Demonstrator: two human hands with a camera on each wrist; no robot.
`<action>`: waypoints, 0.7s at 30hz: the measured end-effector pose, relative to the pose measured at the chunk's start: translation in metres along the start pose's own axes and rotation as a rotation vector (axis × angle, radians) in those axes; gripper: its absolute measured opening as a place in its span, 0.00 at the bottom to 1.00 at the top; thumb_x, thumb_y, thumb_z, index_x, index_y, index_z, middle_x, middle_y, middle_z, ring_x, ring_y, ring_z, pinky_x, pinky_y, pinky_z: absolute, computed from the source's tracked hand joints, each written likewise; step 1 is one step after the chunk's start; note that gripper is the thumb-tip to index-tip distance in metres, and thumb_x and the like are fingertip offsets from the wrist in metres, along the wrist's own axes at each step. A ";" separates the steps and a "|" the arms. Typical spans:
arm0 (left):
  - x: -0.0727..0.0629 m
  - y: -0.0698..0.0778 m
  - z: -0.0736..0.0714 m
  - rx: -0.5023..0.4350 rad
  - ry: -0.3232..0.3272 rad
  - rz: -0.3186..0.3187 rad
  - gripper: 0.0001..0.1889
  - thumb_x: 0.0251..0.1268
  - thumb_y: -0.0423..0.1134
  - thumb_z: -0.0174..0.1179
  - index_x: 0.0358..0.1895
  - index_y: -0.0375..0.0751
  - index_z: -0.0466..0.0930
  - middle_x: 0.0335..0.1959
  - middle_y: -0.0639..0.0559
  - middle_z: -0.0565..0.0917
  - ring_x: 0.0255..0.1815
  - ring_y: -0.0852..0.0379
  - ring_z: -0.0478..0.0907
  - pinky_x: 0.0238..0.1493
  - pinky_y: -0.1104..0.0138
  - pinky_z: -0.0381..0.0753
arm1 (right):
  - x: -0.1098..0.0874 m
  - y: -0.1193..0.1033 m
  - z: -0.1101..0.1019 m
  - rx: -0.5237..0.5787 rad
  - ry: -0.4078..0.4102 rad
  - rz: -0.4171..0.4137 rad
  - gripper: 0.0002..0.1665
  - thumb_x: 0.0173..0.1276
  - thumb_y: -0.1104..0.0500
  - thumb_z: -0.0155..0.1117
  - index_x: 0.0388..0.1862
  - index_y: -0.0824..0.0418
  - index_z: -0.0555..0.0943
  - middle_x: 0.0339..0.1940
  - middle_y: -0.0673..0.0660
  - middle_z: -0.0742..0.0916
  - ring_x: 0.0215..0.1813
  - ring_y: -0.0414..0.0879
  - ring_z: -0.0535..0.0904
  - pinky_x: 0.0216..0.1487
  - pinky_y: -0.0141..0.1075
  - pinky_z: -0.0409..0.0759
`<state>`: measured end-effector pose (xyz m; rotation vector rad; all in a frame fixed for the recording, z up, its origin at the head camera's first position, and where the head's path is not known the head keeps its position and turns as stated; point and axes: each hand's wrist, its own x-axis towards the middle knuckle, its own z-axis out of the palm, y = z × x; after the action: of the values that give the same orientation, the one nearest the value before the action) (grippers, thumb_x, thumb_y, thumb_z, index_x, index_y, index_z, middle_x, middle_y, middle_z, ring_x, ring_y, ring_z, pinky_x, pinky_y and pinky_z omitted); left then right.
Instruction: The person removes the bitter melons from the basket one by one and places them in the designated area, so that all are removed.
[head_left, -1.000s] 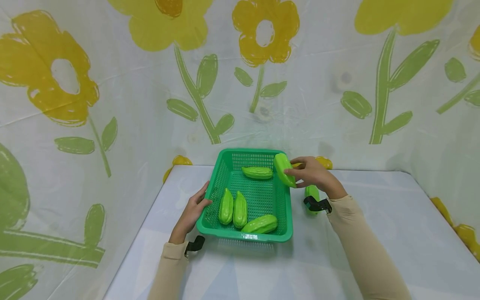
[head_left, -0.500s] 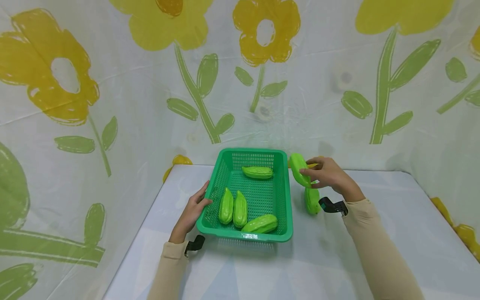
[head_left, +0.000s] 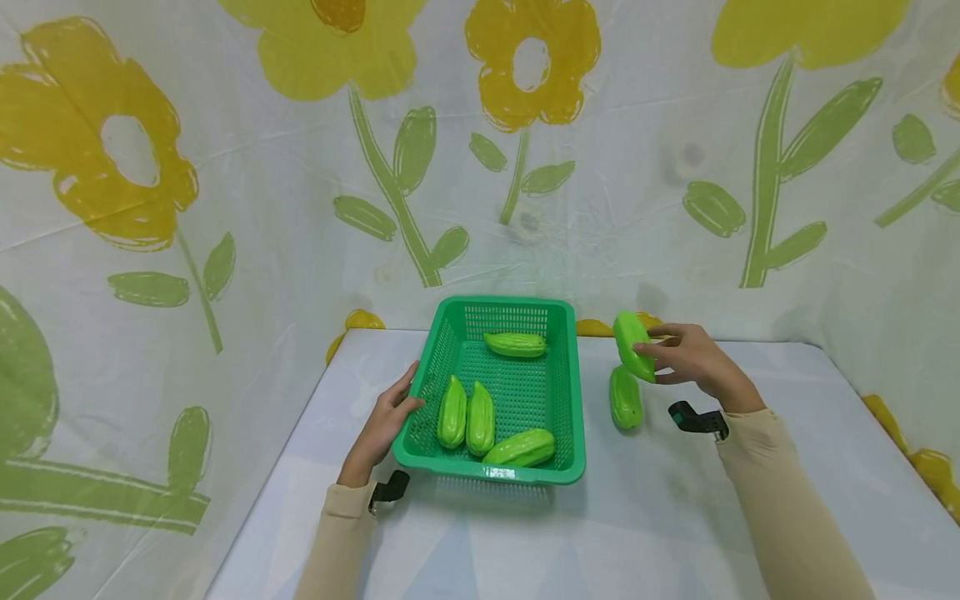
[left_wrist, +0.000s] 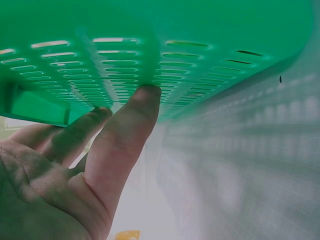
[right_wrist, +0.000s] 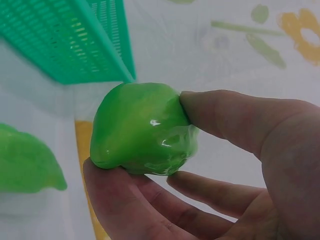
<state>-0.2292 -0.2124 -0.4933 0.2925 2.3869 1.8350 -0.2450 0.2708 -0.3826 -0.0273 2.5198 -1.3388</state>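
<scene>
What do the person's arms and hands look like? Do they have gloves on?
No gloves: the left hand and right hand are bare. Both arms wear plain, light beige long sleeves that end at the wrist. A small black camera sits at each cuff. I see no cables.

The place looks like a screened-off filming booth: white, creased sheeting (head_left: 615, 167) printed with big yellow flowers (head_left: 487, 37) and green leaves (head_left: 150, 288) hangs along the far, left and right sides, round a pale table (head_left: 817, 433). Small black cameras (head_left: 693, 419) at the cuffs fit that. The sheeting hides what building holds it.
</scene>
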 end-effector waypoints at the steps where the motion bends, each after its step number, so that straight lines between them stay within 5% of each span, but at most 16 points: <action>1: 0.000 0.000 0.000 0.002 0.000 0.000 0.37 0.77 0.34 0.49 0.86 0.49 0.47 0.86 0.47 0.51 0.88 0.42 0.45 0.83 0.41 0.52 | -0.001 0.002 -0.001 0.003 0.002 0.006 0.50 0.77 0.44 0.61 0.80 0.77 0.54 0.71 0.80 0.72 0.53 0.53 0.85 0.54 0.49 0.89; 21: 0.001 -0.002 -0.002 -0.009 -0.012 0.001 0.38 0.77 0.34 0.49 0.86 0.49 0.47 0.87 0.46 0.50 0.88 0.42 0.44 0.83 0.41 0.50 | -0.007 0.053 -0.008 0.021 0.027 0.093 0.52 0.79 0.42 0.58 0.80 0.80 0.53 0.73 0.83 0.69 0.50 0.46 0.87 0.53 0.47 0.89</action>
<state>-0.2310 -0.2141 -0.4946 0.3034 2.3702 1.8394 -0.2337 0.3085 -0.4199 0.1119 2.4962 -1.3371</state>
